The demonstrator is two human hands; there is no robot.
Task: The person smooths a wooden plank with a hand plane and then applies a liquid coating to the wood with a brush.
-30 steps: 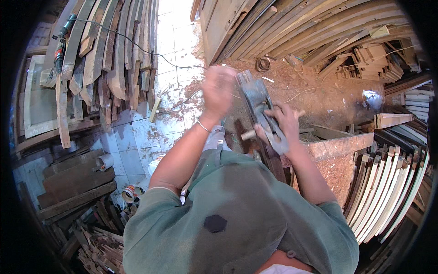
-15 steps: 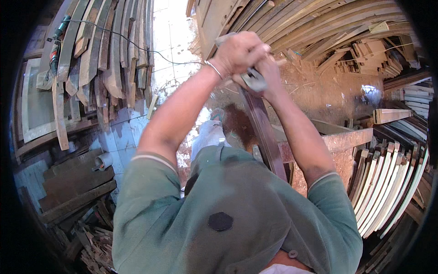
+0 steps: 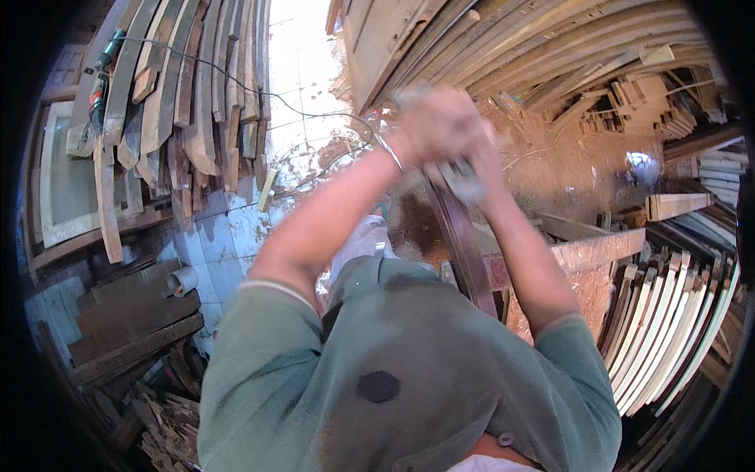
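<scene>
Both my hands are closed round a grey metal hand plane (image 3: 462,182) on a dark brown length of wood (image 3: 464,256). My left hand (image 3: 435,124), with a bangle at the wrist, is over the plane's far part. Close beside it on the right, my right hand (image 3: 481,153) grips the rear part. Motion blurs both hands, and they hide most of the plane. The dark wood runs from under the plane back toward my body.
A wooden stand (image 3: 602,245) is right of the dark piece. Long planks (image 3: 208,86) lie at the left, with corded power tools (image 3: 96,102) and a cable. More boards (image 3: 543,39) are stacked far right. Pale strips (image 3: 657,330) stand at the right.
My hands and the hand plane have moved to the right and a little nearer to my body along the dark wood. The grip stays closed.
</scene>
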